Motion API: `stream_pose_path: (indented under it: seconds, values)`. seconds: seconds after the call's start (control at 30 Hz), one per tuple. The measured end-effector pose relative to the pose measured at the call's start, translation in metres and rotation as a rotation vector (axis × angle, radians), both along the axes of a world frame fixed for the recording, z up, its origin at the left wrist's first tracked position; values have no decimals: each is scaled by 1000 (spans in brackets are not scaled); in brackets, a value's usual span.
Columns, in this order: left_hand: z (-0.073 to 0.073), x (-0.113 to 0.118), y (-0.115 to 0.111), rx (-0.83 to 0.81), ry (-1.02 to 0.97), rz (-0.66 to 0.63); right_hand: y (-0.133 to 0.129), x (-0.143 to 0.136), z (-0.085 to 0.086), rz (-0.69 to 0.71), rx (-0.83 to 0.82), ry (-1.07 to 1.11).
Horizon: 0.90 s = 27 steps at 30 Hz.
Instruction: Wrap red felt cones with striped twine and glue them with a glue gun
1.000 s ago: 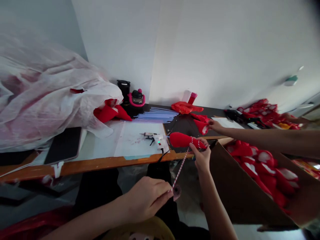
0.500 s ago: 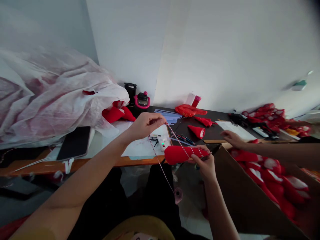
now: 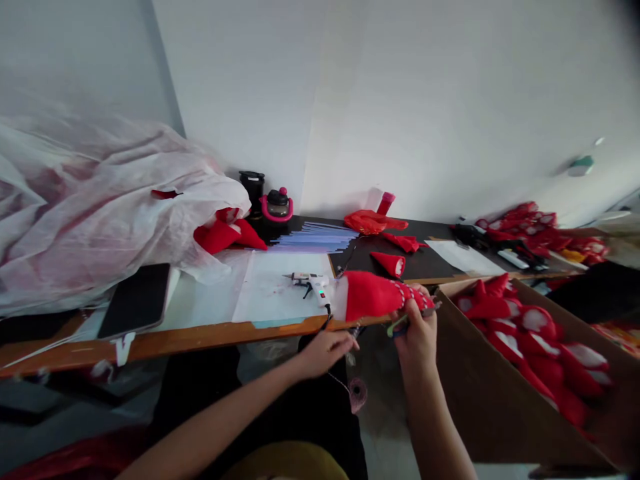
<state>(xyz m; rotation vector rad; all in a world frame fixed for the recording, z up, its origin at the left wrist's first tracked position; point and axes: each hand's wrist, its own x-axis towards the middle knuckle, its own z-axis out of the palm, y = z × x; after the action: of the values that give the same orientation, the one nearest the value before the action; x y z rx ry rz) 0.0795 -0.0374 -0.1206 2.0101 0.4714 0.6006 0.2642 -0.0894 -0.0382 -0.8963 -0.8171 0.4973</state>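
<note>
My right hand (image 3: 417,333) is closed round the narrow end of a red felt cone (image 3: 373,295) with a white wide end. Red-and-white twine (image 3: 403,293) winds round that narrow end. In the same hand is a tool with a green handle (image 3: 399,325) and a metal tip, apparently scissors. My left hand (image 3: 327,350) is low at the table edge, below the cone's wide end, fingers drawn together on the twine, partly hidden. From beneath it the strand runs to a pink-and-white spool (image 3: 357,393). A white glue gun (image 3: 316,287) lies beside the cone.
An open cardboard box (image 3: 500,393) of red felt pieces stands at right. Another red cone (image 3: 389,264) and purple strips (image 3: 315,237) lie on the table. A white bag (image 3: 115,200), a tablet (image 3: 136,300) and a pink-handled bottle (image 3: 277,205) are at left.
My left hand has come down from above the cone to below it, and the stretched twine now lies wound on the cone. The co-worker's hand over the box has gone.
</note>
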Motion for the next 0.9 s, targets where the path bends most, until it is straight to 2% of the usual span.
stream_pose_path:
  seconds: [0.07,0.1,0.17,0.2,0.27,0.4,0.5,0.57,0.6,0.67,0.73,0.83,0.9]
  values:
    - [-13,-5,-35,22,41,-73,10,14,-2,-133,20,10]
    - [-14,-12,-49,64,70,-99,14,23,-4,-203,30,6]
    - [-4,-32,-67,153,125,-119,18,44,-10,-317,34,-21]
    - [7,-44,-69,189,117,-113,18,53,-14,-352,25,-44]
    - [40,-68,-64,243,72,-89,13,69,-21,-382,-14,-106]
    - [121,-100,-24,362,-12,79,-9,78,-29,-333,-111,-268]
    - [171,-99,15,455,-91,173,-24,68,-25,-221,-164,-376]
    - [191,-88,42,457,-174,188,-33,59,-19,-117,-189,-418]
    - [196,-81,57,431,-212,200,-37,55,-17,-65,-198,-429]
    - [197,-64,86,365,-300,224,-43,48,-13,23,-204,-424]
    - [184,-46,112,280,-331,239,-48,42,-11,90,-195,-385]
    - [142,-22,131,221,-242,248,-53,32,-9,168,-165,-281]
    - [107,-10,121,229,-155,207,-52,25,-8,194,-147,-201]
